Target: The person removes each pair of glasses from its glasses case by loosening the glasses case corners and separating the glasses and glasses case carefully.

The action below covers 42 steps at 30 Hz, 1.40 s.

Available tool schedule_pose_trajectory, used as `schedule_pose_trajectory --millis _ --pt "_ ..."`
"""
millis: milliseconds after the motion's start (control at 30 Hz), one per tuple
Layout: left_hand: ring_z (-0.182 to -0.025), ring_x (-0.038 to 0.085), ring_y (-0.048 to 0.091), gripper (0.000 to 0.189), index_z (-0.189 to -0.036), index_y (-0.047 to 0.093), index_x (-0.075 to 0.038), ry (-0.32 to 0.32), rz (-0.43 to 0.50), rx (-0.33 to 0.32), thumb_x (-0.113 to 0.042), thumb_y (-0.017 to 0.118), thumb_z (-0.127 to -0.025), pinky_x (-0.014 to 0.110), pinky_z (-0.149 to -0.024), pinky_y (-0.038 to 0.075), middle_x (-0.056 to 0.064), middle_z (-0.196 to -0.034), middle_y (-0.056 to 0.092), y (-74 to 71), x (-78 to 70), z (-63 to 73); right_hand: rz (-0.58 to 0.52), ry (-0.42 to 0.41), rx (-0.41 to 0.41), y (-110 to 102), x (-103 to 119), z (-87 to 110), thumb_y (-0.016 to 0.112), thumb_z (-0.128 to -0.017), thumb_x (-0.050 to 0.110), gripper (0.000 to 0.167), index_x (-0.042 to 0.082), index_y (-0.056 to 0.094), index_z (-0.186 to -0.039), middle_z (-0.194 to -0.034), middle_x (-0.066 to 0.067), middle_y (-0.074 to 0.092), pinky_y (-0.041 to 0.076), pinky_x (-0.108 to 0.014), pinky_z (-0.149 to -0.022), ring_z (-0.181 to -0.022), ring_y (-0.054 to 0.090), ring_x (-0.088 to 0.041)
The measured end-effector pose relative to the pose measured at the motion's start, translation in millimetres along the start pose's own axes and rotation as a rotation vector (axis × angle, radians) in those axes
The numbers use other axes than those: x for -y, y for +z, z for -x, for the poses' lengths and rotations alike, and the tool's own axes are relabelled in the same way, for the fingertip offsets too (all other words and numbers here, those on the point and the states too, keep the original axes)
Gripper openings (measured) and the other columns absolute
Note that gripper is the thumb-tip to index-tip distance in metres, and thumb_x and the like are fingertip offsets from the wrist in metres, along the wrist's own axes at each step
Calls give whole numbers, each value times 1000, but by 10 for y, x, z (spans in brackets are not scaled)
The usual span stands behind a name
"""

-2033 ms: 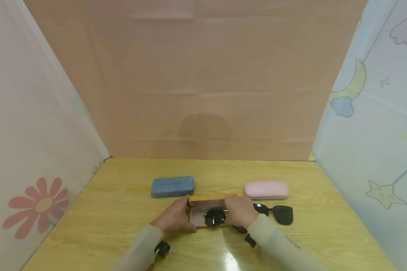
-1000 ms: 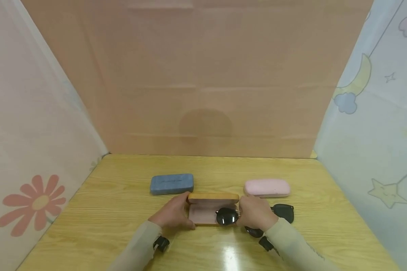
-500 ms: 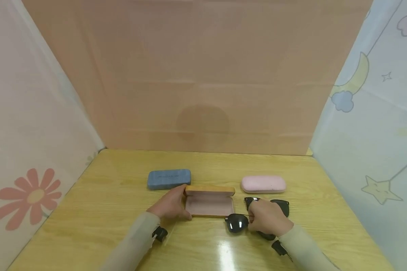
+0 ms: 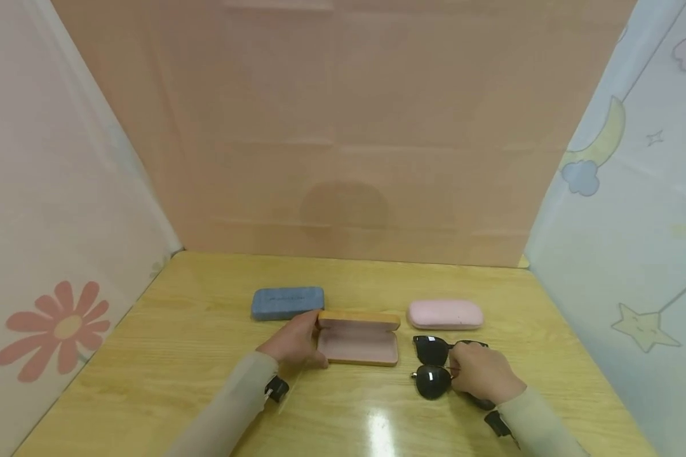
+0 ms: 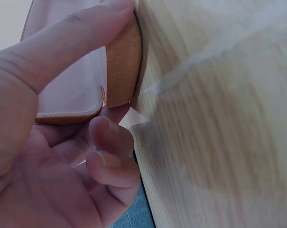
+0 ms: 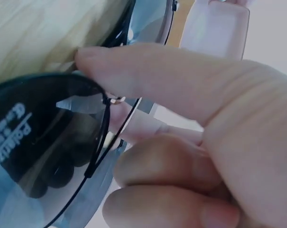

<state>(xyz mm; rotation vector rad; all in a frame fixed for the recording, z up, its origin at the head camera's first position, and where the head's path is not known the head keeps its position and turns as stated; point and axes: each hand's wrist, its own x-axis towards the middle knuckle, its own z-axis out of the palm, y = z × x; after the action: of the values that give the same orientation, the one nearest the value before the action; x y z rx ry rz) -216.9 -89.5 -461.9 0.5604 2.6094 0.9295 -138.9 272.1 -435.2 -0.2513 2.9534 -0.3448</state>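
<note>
My left hand (image 4: 291, 343) grips the left end of an orange-brown glasses case (image 4: 359, 348). The case stands open on the table, its pale pink lining bare. In the left wrist view, the thumb lies over the rim of the case (image 5: 124, 66) and the other fingers curl behind it. To the right, my right hand (image 4: 486, 373) pinches thin-framed dark sunglasses (image 4: 432, 382) by the bridge, between thumb and finger. White lettering marks one sunglass lens (image 6: 20, 137) in the right wrist view. The hand partly covers the farther lens.
Black thick-framed sunglasses (image 4: 431, 350) lie just behind the held pair, partly hidden by the right hand. A blue glasses case (image 4: 288, 303) sits behind my left hand. A pink glasses case (image 4: 446, 314) lies at the back right. Cloth walls (image 4: 343, 127) enclose the wooden table.
My right hand has lifted the thin-framed sunglasses out of the orange-brown case and carried them right, in front of the black pair. The left hand still holds the case in place.
</note>
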Motion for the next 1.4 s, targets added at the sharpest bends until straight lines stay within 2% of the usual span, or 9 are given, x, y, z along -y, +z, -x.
schedule_pose_trajectory --millis 200,500,767,933,1000,1167,1300,1400 --pt "-113 27 58 82 -133 51 -5 6 28 -6 -26 95 -67 47 -94 50 9 -122 60 24 -46 -55 -2 45 -6 -85 -139 30 78 -68 6 26 18 55 -68 -68 5 52 37 -33 -54 -64 47 -16" --pt "-112 27 59 82 -133 51 -4 9 9 -21 -24 95 -67 46 -93 51 8 -120 61 28 -103 -71 9 95 29 -205 -181 49 77 -78 12 16 16 62 -75 -74 2 58 41 -36 -55 -66 50 -16" --pt "-115 29 58 83 -133 50 -3 -1 25 -10 -23 95 -67 48 -95 50 10 -124 60 22 -118 -48 1 98 53 -205 -169 52 78 -79 13 8 15 70 -80 -80 2 66 47 -39 -57 -68 54 -15" --pt "-119 30 57 85 -135 50 -3 -6 39 -15 -22 95 -67 49 -97 49 12 -128 59 9 -96 -24 -17 69 60 -285 -149 46 81 -77 17 14 13 71 -87 -87 -2 69 50 -44 -60 -74 59 -18" --pt "-121 31 56 85 -136 49 -3 -7 50 -16 -22 95 -67 49 -99 48 12 -130 59 7 -91 -18 -59 34 45 -340 -115 26 80 -79 19 17 12 72 -92 -83 -2 68 49 -42 -58 -71 59 -18" --pt "-122 31 55 87 -138 47 -2 8 56 -5 -22 95 -67 49 -100 48 12 -130 58 22 -84 -36 -287 -85 -38 -428 57 -161 74 -89 28 30 5 71 -107 -74 1 63 45 -32 -57 -61 53 -14" --pt "-121 31 56 86 -137 47 -2 16 64 0 -23 95 -68 48 -99 48 11 -128 58 38 -64 -46 -370 -103 -69 -380 234 -413 66 -95 45 47 7 67 -123 -94 -4 69 52 -36 -69 -82 63 -19" --pt "-120 30 56 85 -136 48 -3 12 74 -3 -22 95 -68 48 -98 48 11 -128 58 46 -42 -22 -431 -109 7 -288 331 -590 56 -99 50 51 10 64 -131 -113 -10 69 54 -42 -71 -95 65 -26"
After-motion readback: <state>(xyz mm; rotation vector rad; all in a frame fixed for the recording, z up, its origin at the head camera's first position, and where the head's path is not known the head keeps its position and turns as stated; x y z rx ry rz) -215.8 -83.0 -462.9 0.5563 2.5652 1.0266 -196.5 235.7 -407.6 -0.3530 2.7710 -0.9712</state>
